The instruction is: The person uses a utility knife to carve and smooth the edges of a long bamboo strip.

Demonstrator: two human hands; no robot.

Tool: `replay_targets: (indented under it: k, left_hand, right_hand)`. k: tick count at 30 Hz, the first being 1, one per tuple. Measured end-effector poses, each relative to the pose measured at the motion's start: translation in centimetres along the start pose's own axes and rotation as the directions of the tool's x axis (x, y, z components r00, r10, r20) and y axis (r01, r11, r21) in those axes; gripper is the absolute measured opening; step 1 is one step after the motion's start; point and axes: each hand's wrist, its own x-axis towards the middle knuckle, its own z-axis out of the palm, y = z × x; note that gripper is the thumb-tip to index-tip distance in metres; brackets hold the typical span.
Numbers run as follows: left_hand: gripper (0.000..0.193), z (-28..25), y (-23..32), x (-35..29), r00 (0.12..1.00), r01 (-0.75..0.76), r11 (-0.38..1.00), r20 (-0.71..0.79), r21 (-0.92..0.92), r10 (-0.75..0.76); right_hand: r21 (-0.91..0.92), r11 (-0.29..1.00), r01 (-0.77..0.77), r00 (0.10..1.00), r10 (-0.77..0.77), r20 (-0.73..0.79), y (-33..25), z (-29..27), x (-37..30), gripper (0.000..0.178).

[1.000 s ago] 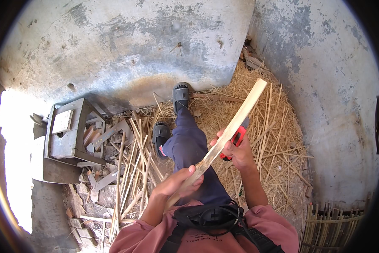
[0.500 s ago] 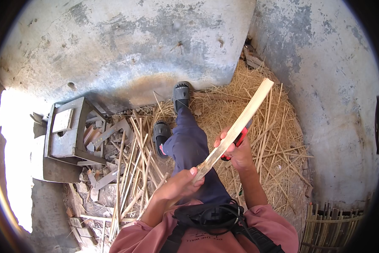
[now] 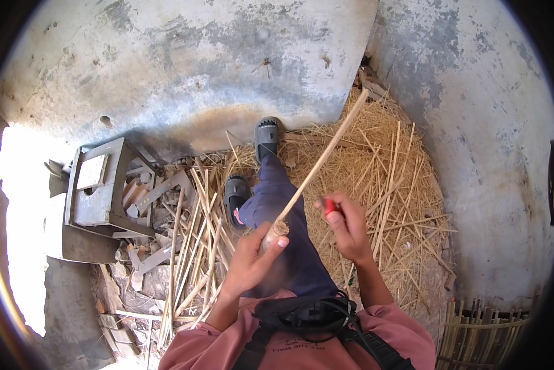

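My left hand (image 3: 250, 256) is wrapped round the lower end of a pale split-bamboo strip (image 3: 322, 161), near a rough brown node with the thumb along it. From that grip the strip slants up and away to the right, its narrow edge facing me. My right hand (image 3: 348, 233) is closed on a red-handled knife (image 3: 330, 205), just to the right of the strip and apart from it. Most of the knife is hidden in my fingers, and its blade is not clear.
Long bamboo strips (image 3: 191, 253) lie left of my legs, beside a wooden stool (image 3: 98, 185) and rubble. Straw-like shavings (image 3: 382, 185) and more strips cover the floor at right. Pale worn walls (image 3: 178, 68) close in ahead and right. A slatted bamboo piece (image 3: 483, 336) stands lower right.
The strip has turned from its broad face to its narrow edge. My left hand has moved up slightly. My right hand with the knife has come away from the strip.
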Motion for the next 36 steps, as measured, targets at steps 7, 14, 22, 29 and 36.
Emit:
replay_targets:
  k: [7,14,22,29,36]
  left_hand:
    - [0.038,0.4,1.8,-0.2,0.997,-0.016,0.986,-0.067,0.166,0.027]
    - [0.042,0.9,0.8,-0.8,0.993,-0.048,0.913,-0.076,0.404,0.086]
    - [0.05,1.6,1.1,-0.7,0.99,0.028,0.9,-0.134,0.436,0.034]
    - [0.051,1.8,0.9,-0.5,0.987,0.048,0.883,-0.159,0.468,0.031]
    - [0.052,1.9,0.1,-0.7,0.984,0.037,0.866,-0.17,0.499,0.055]
  right_hand:
    - [-0.313,0.932,0.183,0.979,-0.143,0.145,-1.7,0.8,-0.1,0.03]
    - [-0.329,0.914,0.238,0.97,-0.204,0.135,-1.4,1.0,0.1,0.032]
    - [-0.357,0.914,0.193,0.981,-0.17,0.095,-2.0,1.5,0.2,0.027]
    - [-0.443,0.88,0.169,0.985,-0.171,0.036,-2.6,2.1,0.2,0.025]
    - [-0.463,0.871,0.163,0.985,-0.169,0.029,-2.4,2.1,0.0,0.024]
